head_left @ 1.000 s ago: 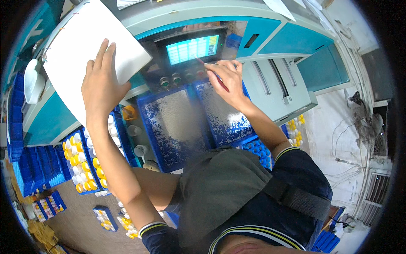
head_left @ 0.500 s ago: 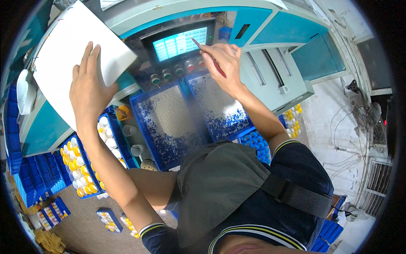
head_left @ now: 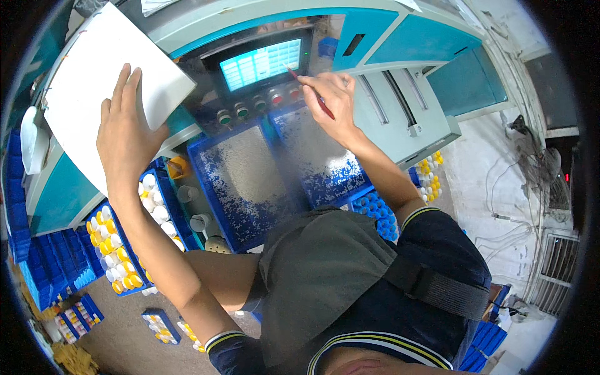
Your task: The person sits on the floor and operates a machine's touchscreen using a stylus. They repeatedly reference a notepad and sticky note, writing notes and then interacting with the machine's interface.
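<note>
My left hand (head_left: 128, 137) lies flat on a large white sheet (head_left: 103, 62), fingers stretched out and pointing away from me. The sheet leans over the left part of a teal and grey machine. In my right hand (head_left: 336, 106) is a slim dark red pen-like stick (head_left: 325, 109), pinched between thumb and fingers. Its tip points at the lit touchscreen (head_left: 256, 67), which shows a grid of pale blue boxes. Whether the tip touches the glass I cannot tell. Below the screen sits a row of round push buttons (head_left: 241, 111), some green and some red.
Two blue trays (head_left: 199, 164) of small pale pieces stand before the panel. Boxes of white and yellow caps (head_left: 115, 250) are at the left, blue cylindrical parts (head_left: 375, 209) near my right elbow. A grey slotted platform (head_left: 415, 122) juts out on the right. Loose cables (head_left: 515, 219) hang by the wall.
My right hand has come slightly toward me, and the stick's tip sits lower and farther right over the screen. My left hand stays on the white sheet. The whole view has shifted slightly.
</note>
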Available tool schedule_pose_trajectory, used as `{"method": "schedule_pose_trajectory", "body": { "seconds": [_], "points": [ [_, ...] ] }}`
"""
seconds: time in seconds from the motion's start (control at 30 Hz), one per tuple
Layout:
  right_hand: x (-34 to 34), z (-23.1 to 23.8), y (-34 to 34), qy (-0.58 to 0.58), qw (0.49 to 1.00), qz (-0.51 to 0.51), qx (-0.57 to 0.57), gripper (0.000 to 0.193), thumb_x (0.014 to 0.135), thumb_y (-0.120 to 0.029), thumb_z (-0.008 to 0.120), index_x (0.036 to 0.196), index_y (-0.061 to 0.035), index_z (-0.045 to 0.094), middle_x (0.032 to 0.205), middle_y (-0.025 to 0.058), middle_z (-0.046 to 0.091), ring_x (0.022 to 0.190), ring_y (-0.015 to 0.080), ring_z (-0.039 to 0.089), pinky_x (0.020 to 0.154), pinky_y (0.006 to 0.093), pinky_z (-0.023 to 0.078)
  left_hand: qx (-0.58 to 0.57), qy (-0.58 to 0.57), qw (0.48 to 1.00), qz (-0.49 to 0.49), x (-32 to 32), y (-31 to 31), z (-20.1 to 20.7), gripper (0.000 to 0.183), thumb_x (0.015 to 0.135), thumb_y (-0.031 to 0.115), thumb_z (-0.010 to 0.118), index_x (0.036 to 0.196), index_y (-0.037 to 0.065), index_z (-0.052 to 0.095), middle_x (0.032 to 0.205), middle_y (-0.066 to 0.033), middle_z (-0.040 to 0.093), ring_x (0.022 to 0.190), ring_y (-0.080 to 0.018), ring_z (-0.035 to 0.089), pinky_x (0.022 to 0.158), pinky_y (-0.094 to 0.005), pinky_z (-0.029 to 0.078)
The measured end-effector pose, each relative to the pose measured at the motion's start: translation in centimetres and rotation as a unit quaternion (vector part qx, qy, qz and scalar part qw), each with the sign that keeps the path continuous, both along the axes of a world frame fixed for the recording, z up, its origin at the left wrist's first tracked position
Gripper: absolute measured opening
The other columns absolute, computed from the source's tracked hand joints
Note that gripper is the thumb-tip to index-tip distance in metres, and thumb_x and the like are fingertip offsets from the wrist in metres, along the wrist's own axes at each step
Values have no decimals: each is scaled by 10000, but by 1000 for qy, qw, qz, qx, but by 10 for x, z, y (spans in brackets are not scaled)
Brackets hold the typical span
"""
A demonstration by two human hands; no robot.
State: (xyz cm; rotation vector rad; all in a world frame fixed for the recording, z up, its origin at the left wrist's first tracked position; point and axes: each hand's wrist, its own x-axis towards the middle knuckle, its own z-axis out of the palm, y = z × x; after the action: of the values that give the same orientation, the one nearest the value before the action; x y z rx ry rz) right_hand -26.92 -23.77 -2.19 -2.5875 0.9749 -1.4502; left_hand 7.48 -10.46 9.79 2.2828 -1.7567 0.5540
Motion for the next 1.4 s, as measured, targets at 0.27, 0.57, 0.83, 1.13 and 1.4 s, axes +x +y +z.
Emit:
{"method": "schedule_pose_trajectory", "body": {
  "seconds": [0.27,0.57,0.83,1.13,1.4],
  "points": [
    [-7,7,-10,-12,999,-46,-23,212,915,-109,778,1126,-99,807,952,48,771,990,217,695,999,454,352,-13,6,1000,-19,2,1,-2,1049,612,83,931,1572,218,532,1678,42,484,1211,-280,673,1063,-430,617],
    [-10,-12,-1,14,999,-32,9,209,908,-109,774,1113,-98,808,947,54,768,990,216,695,1005,455,352,-25,11,999,-28,7,2,-6,1060,615,93,934,1580,249,524,1671,50,492,1203,-274,671,1054,-424,626],
    [11,-3,18,22,998,50,6,231,902,-65,782,1130,-87,807,972,10,793,992,187,693,983,409,362,-21,17,999,-23,7,2,-6,1070,611,103,940,1583,258,522,1666,49,498,1210,-274,669,1059,-426,625],
    [46,-2,18,30,992,124,-15,239,936,-160,794,1171,-113,791,964,-8,769,1022,162,669,965,442,344,-22,-9,999,-27,5,2,-4,1016,632,106,937,1561,220,541,1676,23,487,1227,-294,665,1076,-434,609],
    [51,1,18,11,994,111,-22,243,916,-133,793,1157,-104,791,950,0,760,1011,160,674,980,439,346,-31,-1,999,-36,5,3,-5,1006,634,113,938,1555,212,546,1672,11,494,1238,-308,668,1050,-443,623]
  ]
}}
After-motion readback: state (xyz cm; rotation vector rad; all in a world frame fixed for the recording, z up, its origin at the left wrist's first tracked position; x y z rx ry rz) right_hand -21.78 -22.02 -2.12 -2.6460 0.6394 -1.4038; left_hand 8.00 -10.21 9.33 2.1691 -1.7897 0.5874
